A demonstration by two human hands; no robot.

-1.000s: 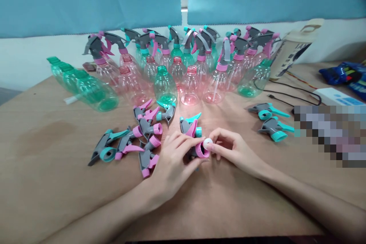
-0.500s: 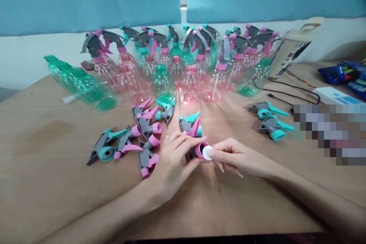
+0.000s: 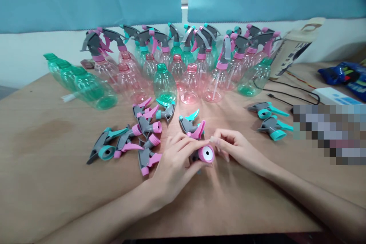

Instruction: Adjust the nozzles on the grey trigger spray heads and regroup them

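A grey and pink spray head (image 3: 201, 154) is held in my left hand (image 3: 175, 162), its pink collar turned toward me. Inside the collar sits a white disc (image 3: 207, 153) with a dark hole in its middle. My right hand (image 3: 238, 148) is just right of the collar, thumb and forefinger pinched near its upper edge; whether anything is between them is too small to tell. Just beyond my left hand lies a grey and teal spray head (image 3: 187, 124). More loose pink ones (image 3: 147, 158) are on its left side.
Several bottles stand along the back of the wooden table (image 3: 57, 194), among them a green one (image 3: 164, 85) without a head. Two teal spray heads (image 3: 271, 127) lie at the right. A tall cup (image 3: 294, 51), black cable and blue packet (image 3: 345, 78) are further back.
The white disc has gone from my right fingertips into the pink collar. My right fingers have moved slightly up and off the disc. My left hand still holds the spray head.
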